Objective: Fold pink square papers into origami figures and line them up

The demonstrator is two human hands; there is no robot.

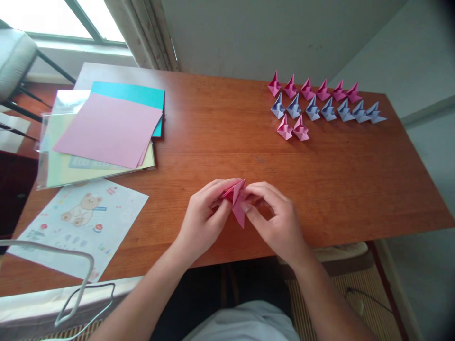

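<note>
Reddish-brown wood spreads below a pale wall (249, 42), and at the near side of this long table (213, 137) a person sits working with two bare hands. Between them, over the near part of the tabletop, is a folded pink paper (239, 203), a pointed form with one tip aimed down toward the person; I can't tell whether it touches the wood. The left hand (206, 210) pinches its left side, thumb below and curled fingers above. The right hand (275, 213) has thumb and forefinger drawn close on the right edge, its other fingers bent inward.

Farther out, toward the far right, folded pieces stand in three rows: six deep pink ones (323, 92) at the back, seven lavender-blue ones (328, 112) in the middle, two lighter pink ones (285, 130) in front. Over on the left, pink sheets (110, 128) overlap a turquoise sheet (137, 92) and a clear sleeve (60, 173) of pale yellow paper. Nearer the person lies a white sheet printed with a bear (117, 213). Beyond that end of the table are a chair (14, 59), a bright window (64, 19) and a curtain (147, 33).
</note>
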